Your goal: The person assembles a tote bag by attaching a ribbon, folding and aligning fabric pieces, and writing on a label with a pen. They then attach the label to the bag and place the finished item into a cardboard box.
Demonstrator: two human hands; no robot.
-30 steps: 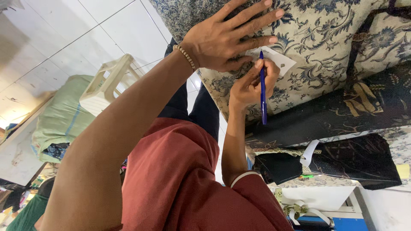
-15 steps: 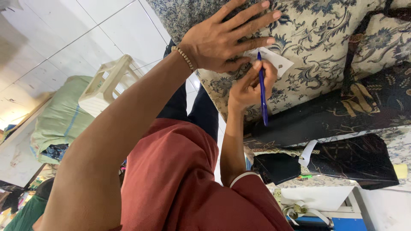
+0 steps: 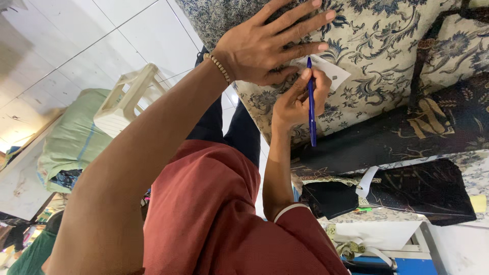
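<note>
**Pen poised at a white tag on patterned cloth**

The right hand (image 3: pixel 295 102) pinches a blue pen (image 3: pixel 311 102), its long axis running from the hand toward the small white tag (image 3: pixel 333 74), tip at the tag's edge. The left hand (image 3: pixel 265 46) lies spread flat, just beside, pressing the floral fabric (image 3: pixel 387 56).

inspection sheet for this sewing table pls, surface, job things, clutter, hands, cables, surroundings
surface: cream batik fabric with dark floral print spread out, a darker batik fabric beside it
job's things: small white paper tag lying on the cream fabric; blue pen with its tip at the tag
clutter: white strip, yellow note
grippers: left hand flat on fabric and tag, beaded bracelet on wrist; right hand grips the pen
cables: nothing seen
surroundings: white tiled floor, plastic stool, green sack
</note>
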